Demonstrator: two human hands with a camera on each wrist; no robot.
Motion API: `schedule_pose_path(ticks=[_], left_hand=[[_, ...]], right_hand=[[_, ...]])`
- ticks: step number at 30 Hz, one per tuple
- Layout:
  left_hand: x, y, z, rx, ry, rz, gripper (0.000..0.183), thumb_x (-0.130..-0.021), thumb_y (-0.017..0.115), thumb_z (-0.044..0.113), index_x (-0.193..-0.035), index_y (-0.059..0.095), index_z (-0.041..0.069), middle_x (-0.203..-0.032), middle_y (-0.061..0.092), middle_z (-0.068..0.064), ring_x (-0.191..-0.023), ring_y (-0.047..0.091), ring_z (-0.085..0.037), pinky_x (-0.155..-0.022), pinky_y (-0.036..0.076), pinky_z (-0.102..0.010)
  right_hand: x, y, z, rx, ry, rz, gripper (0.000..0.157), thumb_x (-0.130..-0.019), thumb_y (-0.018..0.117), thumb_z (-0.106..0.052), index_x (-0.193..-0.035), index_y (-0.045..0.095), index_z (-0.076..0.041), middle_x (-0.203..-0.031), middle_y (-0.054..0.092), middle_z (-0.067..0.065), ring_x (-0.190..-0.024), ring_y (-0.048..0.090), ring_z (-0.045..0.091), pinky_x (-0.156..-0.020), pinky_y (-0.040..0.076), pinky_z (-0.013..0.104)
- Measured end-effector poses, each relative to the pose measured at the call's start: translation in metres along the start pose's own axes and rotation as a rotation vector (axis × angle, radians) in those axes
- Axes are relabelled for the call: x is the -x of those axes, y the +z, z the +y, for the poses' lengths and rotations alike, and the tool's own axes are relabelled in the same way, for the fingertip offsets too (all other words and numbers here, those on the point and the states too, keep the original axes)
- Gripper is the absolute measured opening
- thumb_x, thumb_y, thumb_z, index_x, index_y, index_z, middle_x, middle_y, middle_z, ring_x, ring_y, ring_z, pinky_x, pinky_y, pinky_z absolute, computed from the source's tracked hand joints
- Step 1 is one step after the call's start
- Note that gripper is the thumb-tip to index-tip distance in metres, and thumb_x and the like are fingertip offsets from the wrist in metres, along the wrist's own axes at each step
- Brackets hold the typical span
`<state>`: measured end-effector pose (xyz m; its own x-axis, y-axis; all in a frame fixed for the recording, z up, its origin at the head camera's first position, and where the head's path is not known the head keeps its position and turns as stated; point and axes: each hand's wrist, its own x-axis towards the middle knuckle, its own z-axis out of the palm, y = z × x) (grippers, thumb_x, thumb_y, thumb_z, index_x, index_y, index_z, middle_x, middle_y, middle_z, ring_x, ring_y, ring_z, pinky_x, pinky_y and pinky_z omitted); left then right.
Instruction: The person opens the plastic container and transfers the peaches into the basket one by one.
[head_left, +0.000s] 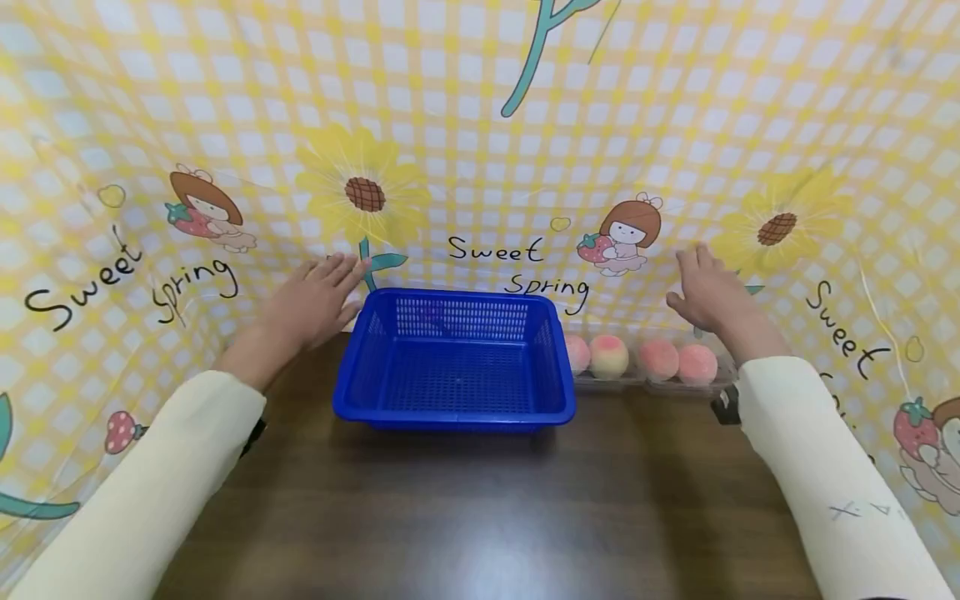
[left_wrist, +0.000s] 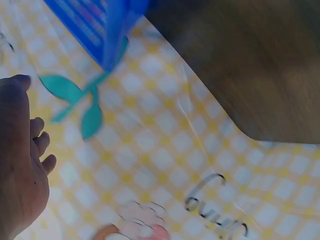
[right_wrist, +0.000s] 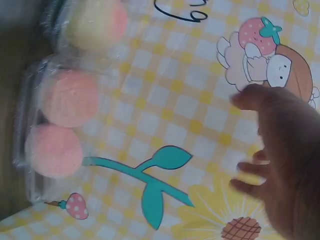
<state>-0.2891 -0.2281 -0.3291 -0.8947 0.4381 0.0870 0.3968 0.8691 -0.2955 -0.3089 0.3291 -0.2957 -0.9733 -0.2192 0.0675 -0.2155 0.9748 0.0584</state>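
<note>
A blue plastic basket (head_left: 457, 423) with latticed sides stands on the dark wooden table, and nothing is seen inside it. My left hand (head_left: 315, 304) hovers by its back left corner, fingers extended and holding nothing. To the right of the basket, clear plastic trays (head_left: 731, 375) hold several pink and yellow peaches (head_left: 659, 360); the basket partly hides the leftmost one. Above and behind the trays is my right hand (head_left: 708, 287), its fingers loose and apart from the fruit. The right wrist view shows this hand (right_wrist: 287, 150) away from the peaches (right_wrist: 70, 98).
A yellow-and-white checked cloth (head_left: 465, 167) printed with flowers and cartoon girls hangs behind and along both sides. The brown tabletop (head_left: 465, 508) stretches in front of the basket.
</note>
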Motion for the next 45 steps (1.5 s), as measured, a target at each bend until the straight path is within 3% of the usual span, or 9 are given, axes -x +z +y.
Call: schedule_pose_path(ticks=[6,10,16,23,27,32,36,41,45], left_hand=[[0.027,0.008,0.037,0.063,0.093,0.106,0.073,-0.098,0.047,0.036,-0.155,0.011,0.007,-0.156,0.029,-0.018,-0.144,0.026,-0.036,-0.116,0.024,-0.056],[0.057,0.022,0.066,0.103,0.155,0.1,0.072,-0.098,0.049,0.037,-0.154,0.015,0.008,-0.153,0.035,-0.019,-0.142,0.03,-0.036,-0.114,0.027,-0.058],[0.094,0.043,0.094,0.21,0.165,0.045,0.075,-0.097,0.051,0.037,-0.155,0.013,0.011,-0.153,0.035,-0.015,-0.142,0.032,-0.033,-0.114,0.028,-0.057],[0.113,0.059,0.1,0.177,0.192,0.077,0.065,-0.092,0.06,0.027,-0.147,0.036,0.004,-0.145,0.047,-0.016,-0.135,0.044,-0.033,-0.11,0.036,-0.055],[0.116,0.065,0.1,0.162,0.186,0.121,0.056,-0.09,0.062,0.018,-0.14,0.046,0.0,-0.14,0.052,-0.018,-0.132,0.048,-0.034,-0.109,0.038,-0.051],[0.115,0.065,0.099,0.125,0.19,0.16,0.05,-0.087,0.065,0.006,-0.134,0.052,-0.003,-0.137,0.055,-0.019,-0.131,0.049,-0.034,-0.11,0.039,-0.048],[0.114,0.064,0.099,0.091,0.208,0.162,0.05,-0.085,0.064,-0.004,-0.133,0.053,-0.002,-0.137,0.055,-0.018,-0.131,0.049,-0.033,-0.111,0.038,-0.047],[0.111,0.064,0.1,0.092,0.198,0.146,0.052,-0.083,0.063,-0.01,-0.133,0.054,-0.001,-0.136,0.056,-0.017,-0.131,0.05,-0.032,-0.111,0.038,-0.047],[0.109,0.064,0.1,0.105,0.203,0.152,0.051,-0.083,0.063,-0.009,-0.133,0.054,-0.001,-0.136,0.056,-0.017,-0.13,0.051,-0.031,-0.111,0.039,-0.046]], right_hand=[[0.022,0.027,-0.008,0.048,-0.22,0.384,0.034,-0.088,0.055,-0.012,-0.116,0.055,0.009,-0.105,0.058,0.025,-0.093,0.058,0.041,-0.075,0.052,0.051],[0.046,0.057,-0.023,-0.005,-0.247,0.449,0.026,-0.086,0.058,-0.013,-0.107,0.059,0.003,-0.093,0.062,0.017,-0.076,0.06,0.031,-0.06,0.051,0.043],[0.079,0.086,-0.041,-0.26,-0.098,0.361,0.016,-0.09,0.059,-0.015,-0.1,0.064,-0.003,-0.087,0.065,0.01,-0.072,0.062,0.022,-0.06,0.052,0.038],[0.099,0.119,-0.066,-1.031,0.248,0.084,0.023,-0.099,0.05,-0.015,-0.11,0.055,0.004,-0.094,0.064,0.013,-0.08,0.063,0.013,-0.071,0.057,0.026],[0.102,0.13,-0.077,-1.358,0.416,0.007,0.033,-0.101,0.044,-0.016,-0.118,0.047,0.012,-0.096,0.06,0.006,-0.077,0.062,0.005,-0.078,0.058,0.024],[0.097,0.138,-0.075,-1.613,0.577,-0.064,0.053,-0.102,0.037,-0.021,-0.141,0.029,0.013,-0.135,0.045,0.029,-0.099,0.062,0.012,-0.095,0.052,0.027],[0.091,0.145,-0.071,-1.773,0.657,-0.096,0.062,-0.102,0.038,-0.024,-0.149,0.014,0.009,-0.153,0.015,0.031,-0.131,0.041,0.031,-0.108,0.043,0.031],[0.081,0.147,-0.071,-1.991,0.771,-0.059,0.057,-0.1,0.047,-0.022,-0.144,0.022,0.004,-0.133,0.037,0.022,-0.11,0.056,0.023,-0.109,0.04,0.031],[0.072,0.15,-0.071,-2.096,0.845,-0.03,0.055,-0.1,0.048,-0.021,-0.145,0.023,-0.001,-0.118,0.041,0.008,-0.097,0.059,0.016,-0.109,0.041,0.029]])
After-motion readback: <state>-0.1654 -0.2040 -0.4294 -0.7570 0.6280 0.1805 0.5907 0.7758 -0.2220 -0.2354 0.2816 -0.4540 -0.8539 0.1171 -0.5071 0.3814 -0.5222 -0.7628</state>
